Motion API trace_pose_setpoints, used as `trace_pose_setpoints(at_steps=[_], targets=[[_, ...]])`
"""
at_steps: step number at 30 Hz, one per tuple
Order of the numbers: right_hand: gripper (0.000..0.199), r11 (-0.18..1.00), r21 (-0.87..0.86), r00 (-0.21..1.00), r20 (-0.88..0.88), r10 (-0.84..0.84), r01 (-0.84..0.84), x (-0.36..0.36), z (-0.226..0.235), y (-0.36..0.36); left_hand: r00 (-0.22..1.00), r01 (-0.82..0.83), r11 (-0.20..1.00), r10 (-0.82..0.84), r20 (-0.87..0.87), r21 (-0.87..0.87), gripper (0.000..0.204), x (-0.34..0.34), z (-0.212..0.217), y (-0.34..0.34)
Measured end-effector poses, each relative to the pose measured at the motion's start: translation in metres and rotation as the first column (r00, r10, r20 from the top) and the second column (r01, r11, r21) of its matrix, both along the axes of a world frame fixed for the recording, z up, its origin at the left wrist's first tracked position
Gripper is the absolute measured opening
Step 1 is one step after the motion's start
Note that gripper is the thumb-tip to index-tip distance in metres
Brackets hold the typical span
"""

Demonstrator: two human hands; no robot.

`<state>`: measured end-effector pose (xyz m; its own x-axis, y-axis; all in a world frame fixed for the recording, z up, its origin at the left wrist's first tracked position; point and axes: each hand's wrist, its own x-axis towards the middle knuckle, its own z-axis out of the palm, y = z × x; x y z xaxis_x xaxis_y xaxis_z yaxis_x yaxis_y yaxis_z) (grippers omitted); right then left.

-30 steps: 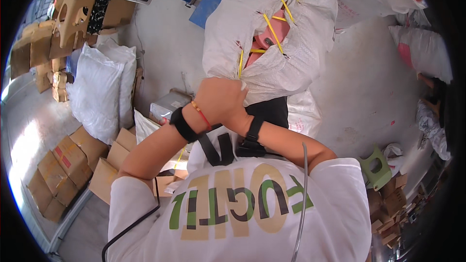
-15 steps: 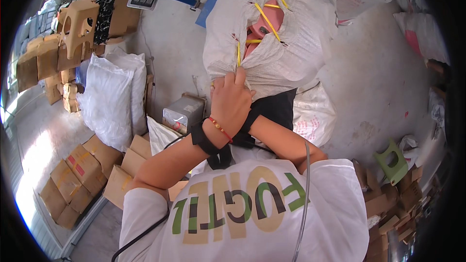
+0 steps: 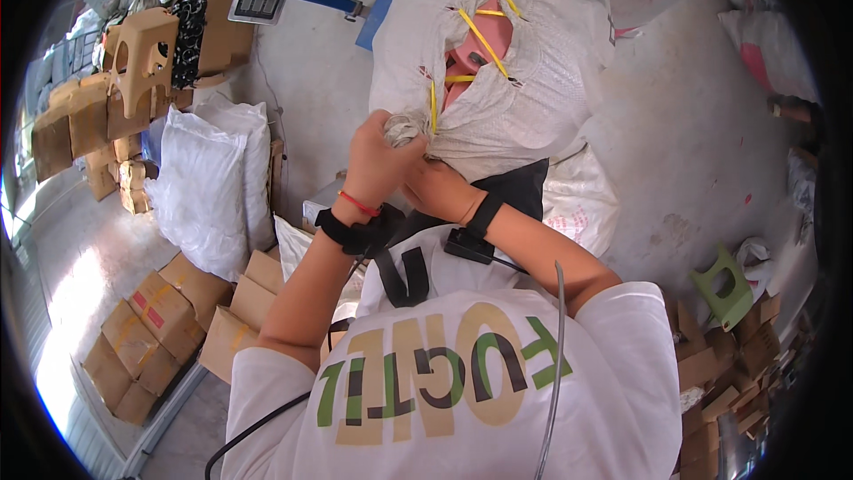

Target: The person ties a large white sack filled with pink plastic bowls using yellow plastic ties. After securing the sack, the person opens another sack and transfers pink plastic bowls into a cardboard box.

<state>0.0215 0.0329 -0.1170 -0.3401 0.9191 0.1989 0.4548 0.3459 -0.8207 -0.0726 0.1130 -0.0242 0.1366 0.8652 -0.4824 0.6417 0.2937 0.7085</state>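
Left hand (image 3: pixel 380 162) shifted left, clutching bunched sack corner (image 3: pixel 405 129).

Wht sack (image 3: pixel 555 62) cut off @ top edge.

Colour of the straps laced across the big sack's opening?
Yellow straps on a white sack; best seen in the head view.

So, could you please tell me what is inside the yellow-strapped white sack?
Pink items show through the gap in the white sack, behind yellow straps. How many there are, and whatever lies deeper, the fabric hides.
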Motion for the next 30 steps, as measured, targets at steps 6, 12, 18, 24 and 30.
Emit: trace_pose_setpoints(at_steps=[6, 12, 18, 24, 30], targets=[[0.017, 0.987, 0.147, 0.997, -0.042, 0.064, -0.058, 0.014, 0.004, 0.003, 0.958, 0.190, 0.981, -0.193, 0.210, 0.035, 0.013, -0.008, 0.001, 0.002], [0.021, 0.964, 0.041, 0.965, 0.039, 0.260, -0.262, 0.022, -0.004, 0.001, 0.785, 0.599, 0.786, -0.539, -0.305, 0.154, 0.016, 0.010, 0.020, 0.001], [0.014, 0.961, -0.099, 0.966, -0.052, 0.255, -0.259, 0.044, 0.028, 0.006, 0.910, 0.409, 0.905, -0.394, -0.131, 0.119, 0.024, 0.003, 0.006, 0.011], [0.014, 0.915, -0.188, 0.898, -0.201, -0.392, 0.358, 0.064, 0.065, 0.005, 0.965, 0.261, 0.946, -0.254, -0.062, 0.193, 0.026, -0.001, -0.007, -0.008], [0.015, 0.777, -0.274, 0.813, 0.036, -0.581, 0.567, 0.042, 0.073, 0.025, 0.991, 0.137, 0.906, -0.130, -0.043, 0.400, 0.021, 0.008, -0.022, -0.028]])
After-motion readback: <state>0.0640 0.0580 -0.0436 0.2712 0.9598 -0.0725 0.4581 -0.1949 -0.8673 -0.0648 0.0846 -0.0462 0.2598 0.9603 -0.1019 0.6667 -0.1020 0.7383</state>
